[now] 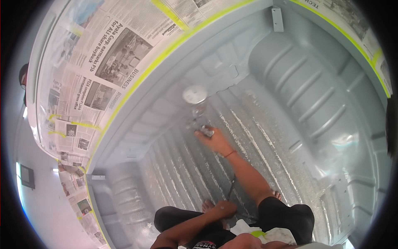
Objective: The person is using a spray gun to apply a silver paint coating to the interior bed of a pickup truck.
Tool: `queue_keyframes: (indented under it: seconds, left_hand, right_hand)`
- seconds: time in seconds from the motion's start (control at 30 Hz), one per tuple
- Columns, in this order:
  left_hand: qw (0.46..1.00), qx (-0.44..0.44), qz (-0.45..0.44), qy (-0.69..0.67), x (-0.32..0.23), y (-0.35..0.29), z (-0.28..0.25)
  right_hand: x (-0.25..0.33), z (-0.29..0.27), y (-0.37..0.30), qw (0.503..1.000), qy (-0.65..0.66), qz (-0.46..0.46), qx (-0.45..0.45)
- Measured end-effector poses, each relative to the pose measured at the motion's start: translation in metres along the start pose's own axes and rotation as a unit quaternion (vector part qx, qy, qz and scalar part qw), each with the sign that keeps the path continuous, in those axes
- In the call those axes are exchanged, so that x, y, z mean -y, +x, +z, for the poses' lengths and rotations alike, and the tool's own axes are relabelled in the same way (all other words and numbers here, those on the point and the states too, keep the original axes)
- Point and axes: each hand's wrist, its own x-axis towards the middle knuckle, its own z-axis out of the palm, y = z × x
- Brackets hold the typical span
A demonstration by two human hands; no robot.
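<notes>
My right hand [215,141] reaches forward over the ribbed grey floor [265,137] of a truck bed and is closed on the grip of a spray gun [199,120]. The gun's round cup with a pale lid [195,94] points away from me. A fine mist blurs the floor around the gun. My left hand [224,208] sits low by my bare foot [207,205], curled into a fist around a thin dark hose [232,186] that runs up toward my right forearm.
Newspaper sheets [103,62] held by yellow-green tape [166,54] mask the bed's sides. Grey wheel arches bulge at the upper right [298,74] and lower left [120,191]. A small bracket [277,18] sits on the far wall. My knees in dark shorts [286,211] are below.
</notes>
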Motion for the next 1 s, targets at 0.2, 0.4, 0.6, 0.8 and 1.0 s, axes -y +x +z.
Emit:
queue_keyframes:
  seconds: [0.2, 0.4, 0.6, 0.8, 1.0]
  left_hand:
    - [0.999, -0.012, 0.043, 0.001, 0.003, 0.0, 0.001]
    - [0.999, -0.05, -0.01, 0.013, 0.003, 0.003, 0.001]
    - [0.993, -0.116, -0.019, 0.014, 0.002, 0.011, -0.009]
    - [0.994, -0.089, -0.059, 0.011, -0.014, 0.017, -0.022]
    - [0.981, -0.189, -0.042, -0.016, -0.021, 0.026, -0.028]
  right_hand:
    - [0.002, 0.002, 0.016, 0.993, 0.07, -0.068, -0.065]
    - [0.026, -0.089, 0.041, 0.932, 0.038, -0.033, -0.36]
    - [0.029, -0.127, 0.056, 0.892, 0.06, -0.049, -0.445]
    - [0.029, -0.119, 0.042, 0.981, 0.093, -0.047, -0.163]
    - [0.048, -0.15, 0.067, 0.951, -0.035, -0.103, -0.291]
